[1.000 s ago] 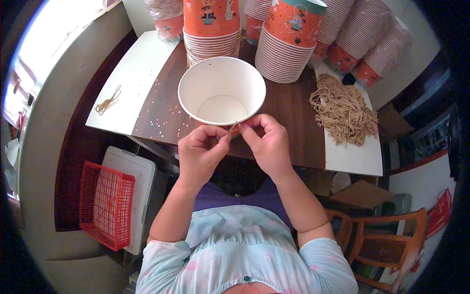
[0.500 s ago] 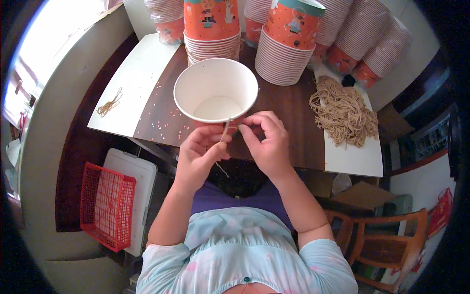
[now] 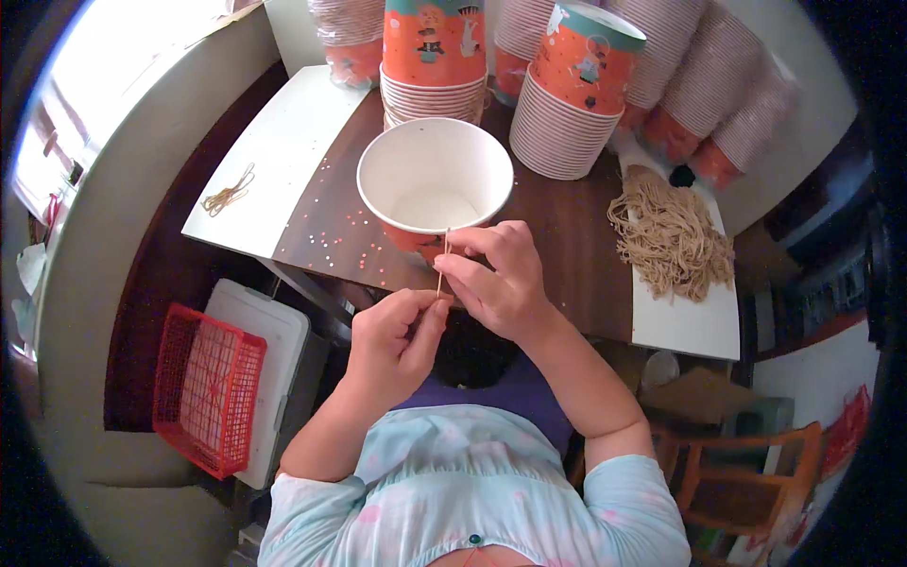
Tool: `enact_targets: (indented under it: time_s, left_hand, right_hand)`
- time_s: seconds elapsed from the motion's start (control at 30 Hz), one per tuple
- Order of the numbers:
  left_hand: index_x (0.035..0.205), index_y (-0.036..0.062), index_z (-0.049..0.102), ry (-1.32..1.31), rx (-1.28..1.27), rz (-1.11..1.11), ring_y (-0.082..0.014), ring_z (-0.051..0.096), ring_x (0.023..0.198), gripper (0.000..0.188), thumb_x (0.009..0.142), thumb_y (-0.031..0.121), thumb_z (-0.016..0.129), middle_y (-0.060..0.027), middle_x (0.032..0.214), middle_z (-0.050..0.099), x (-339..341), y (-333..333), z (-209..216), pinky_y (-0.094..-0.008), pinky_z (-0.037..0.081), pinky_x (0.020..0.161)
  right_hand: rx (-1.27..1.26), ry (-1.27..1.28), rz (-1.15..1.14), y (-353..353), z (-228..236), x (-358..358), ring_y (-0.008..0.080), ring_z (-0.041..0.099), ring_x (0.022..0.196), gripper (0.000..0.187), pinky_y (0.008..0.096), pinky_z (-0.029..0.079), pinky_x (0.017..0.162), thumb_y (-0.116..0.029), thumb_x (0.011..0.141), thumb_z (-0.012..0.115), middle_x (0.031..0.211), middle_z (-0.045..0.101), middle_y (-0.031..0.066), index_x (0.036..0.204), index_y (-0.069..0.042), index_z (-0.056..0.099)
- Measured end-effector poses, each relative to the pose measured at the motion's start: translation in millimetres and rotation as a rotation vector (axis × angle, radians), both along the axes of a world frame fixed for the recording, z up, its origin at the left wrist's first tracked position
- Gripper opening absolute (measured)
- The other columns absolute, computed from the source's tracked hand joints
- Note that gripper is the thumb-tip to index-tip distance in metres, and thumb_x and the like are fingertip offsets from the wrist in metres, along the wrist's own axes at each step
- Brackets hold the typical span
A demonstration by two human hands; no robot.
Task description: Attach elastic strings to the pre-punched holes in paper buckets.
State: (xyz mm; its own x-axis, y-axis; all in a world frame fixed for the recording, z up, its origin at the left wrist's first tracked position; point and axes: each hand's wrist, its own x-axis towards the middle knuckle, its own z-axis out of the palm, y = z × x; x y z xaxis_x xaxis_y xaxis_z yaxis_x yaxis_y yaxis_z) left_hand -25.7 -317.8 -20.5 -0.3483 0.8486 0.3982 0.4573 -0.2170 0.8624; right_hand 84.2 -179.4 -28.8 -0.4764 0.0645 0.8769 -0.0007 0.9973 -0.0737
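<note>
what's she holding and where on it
A thin tan string, pinched at its lower end by the left hand and higher up by the right hand, beside the cup.

1. An open paper cup stands on the table, near its front edge.
2. Behind the cup stand stacks of cups.
3. A heap of strings lies right of the cup, on a board.
4. A few loose strings lie well to the left.
5. Both hands are before the cup: the right hand beside its front wall, the left hand nearer the body, with a string between them.
6. A crate sits below the table, to the left.
</note>
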Motion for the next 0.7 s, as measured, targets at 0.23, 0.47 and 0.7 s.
enact_targets:
  time_s: [0.23,0.47,0.7]
  left_hand:
    - [0.086,-0.0026,0.065,-0.073,-0.014,-0.246,-0.0185,0.060,0.059,0.006,0.084,0.002,0.060,-0.0117,0.070,0.061,12.2,-13.7,17.0,-0.0282,0.047,0.054]
    - [0.093,-0.0013,0.067,-0.186,-0.074,-0.317,-0.0050,0.053,0.061,0.013,0.090,0.008,0.059,-0.0020,0.070,0.061,9.8,-14.0,15.9,-0.0209,0.041,0.053]
    - [0.120,-0.0006,0.058,-0.530,-0.561,-0.651,-0.0035,0.052,0.074,0.033,0.092,0.018,0.059,0.0019,0.082,0.062,-28.7,-32.2,6.4,-0.0198,0.044,0.062]
  right_hand:
    - [-0.020,0.120,-0.058,15.3,-8.6,-8.6,0.0216,0.059,0.069,0.025,0.0306,0.049,0.057,0.003,0.068,0.072,0.094,0.063,0.0077,0.090,-0.007,0.063]
    - [-0.046,0.057,-0.007,22.1,-5.3,-3.3,0.0245,0.063,0.072,0.025,0.0324,0.052,0.061,0.001,0.070,0.069,0.094,0.065,0.0083,0.092,-0.008,0.062]
    - [-0.272,-0.081,0.032,43.4,22.7,53.6,0.0261,0.065,0.079,0.021,0.0319,0.053,0.066,0.004,0.074,0.069,0.091,0.066,0.0110,0.090,-0.007,0.060]
